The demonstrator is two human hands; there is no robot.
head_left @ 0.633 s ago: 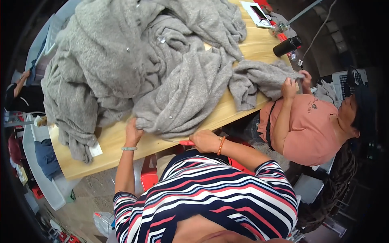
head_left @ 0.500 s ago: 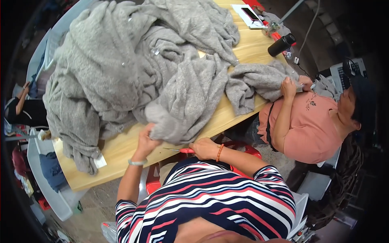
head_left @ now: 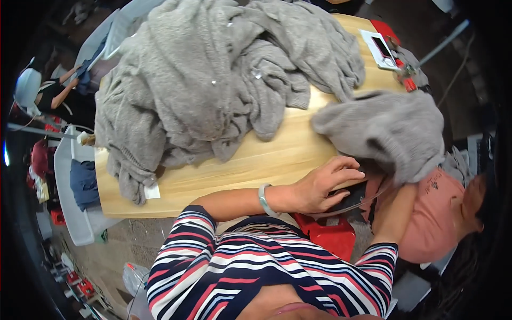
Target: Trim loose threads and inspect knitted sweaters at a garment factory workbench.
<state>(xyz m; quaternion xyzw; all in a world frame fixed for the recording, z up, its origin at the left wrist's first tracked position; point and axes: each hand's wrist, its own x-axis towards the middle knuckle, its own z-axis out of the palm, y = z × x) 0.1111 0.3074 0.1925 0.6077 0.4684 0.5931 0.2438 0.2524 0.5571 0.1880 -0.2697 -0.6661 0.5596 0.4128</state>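
My left hand (head_left: 326,185) reaches across to the right over the table's front edge, fingers apart and bent, with nothing visible in it. Just beyond it a grey knit garment (head_left: 392,130), smeared by motion, lies over the table's right side and hangs past the edge. My right forearm (head_left: 397,216) runs up to this garment. Its cloth covers my right hand, so the fingers cannot be seen. A large heap of grey knitwear (head_left: 176,80) covers the left and far part of the wooden table (head_left: 256,178).
A co-worker in a pink shirt (head_left: 434,224) sits close on the right, partly behind my right arm. A red stool (head_left: 333,237) stands below the table edge. A phone (head_left: 381,47) lies at the far right. White bins (head_left: 72,213) stand left; another person works there.
My left hand has left the heap and swung right. A grey garment has moved from the heap's front to the right side. The red-handled tool in my right hand is now out of sight.
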